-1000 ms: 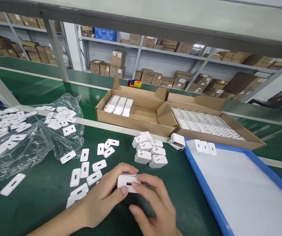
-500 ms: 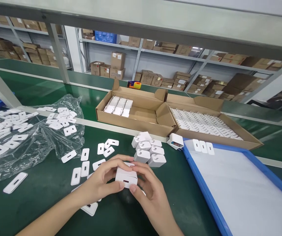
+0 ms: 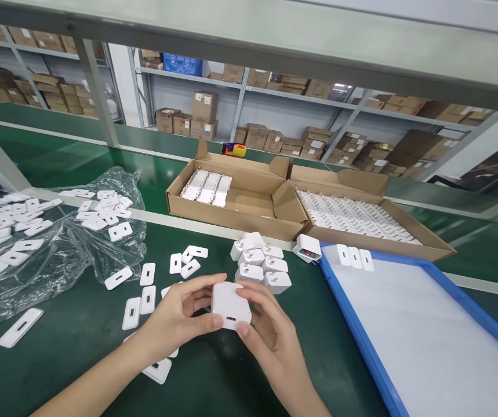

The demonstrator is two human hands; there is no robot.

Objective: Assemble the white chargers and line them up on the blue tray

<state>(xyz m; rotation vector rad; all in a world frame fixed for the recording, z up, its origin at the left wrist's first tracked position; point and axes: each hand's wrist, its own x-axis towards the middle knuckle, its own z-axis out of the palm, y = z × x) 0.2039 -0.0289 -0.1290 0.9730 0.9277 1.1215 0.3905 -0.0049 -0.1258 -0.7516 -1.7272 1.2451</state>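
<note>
Step in hand, as judged: fitting and seating a face plate onto a white charger block (image 3: 230, 305). The block is held clear of the green bench top (image 3: 79, 341) at the 6 o'clock part of the view, its slotted port face turned toward the camera. The plate appears to be already on the block; whether it is fully seated cannot be told.

Left hand (image 3: 174, 318): comes in from 7 o'clock, forearm low over the bench, fingers closed on the block's left side, thumb at the lower front edge, fingertips over the top.

Right hand (image 3: 270, 330): comes in from 5 o'clock, clamped on the block's right side, thumb under the front corner, fingers curled behind it. Both hands grip the same block; neither is free.

Surroundings: a stack of like blocks (image 3: 260, 265) lies just beyond the hands at 12 o'clock. Loose face plates (image 3: 144, 289) are scattered at 9 to 10 o'clock, with more in a clear plastic bag (image 3: 53, 243) at 9 o'clock. A blue-framed tray (image 3: 362, 341) with three pieces at its near corner lies at 3 o'clock. Two open cartons (image 3: 283, 202) stand at 12 to 1 o'clock.

Next move, as judged: even pressure from both thumbs across the port face, then a check that the plate edges sit flush all round.
</note>
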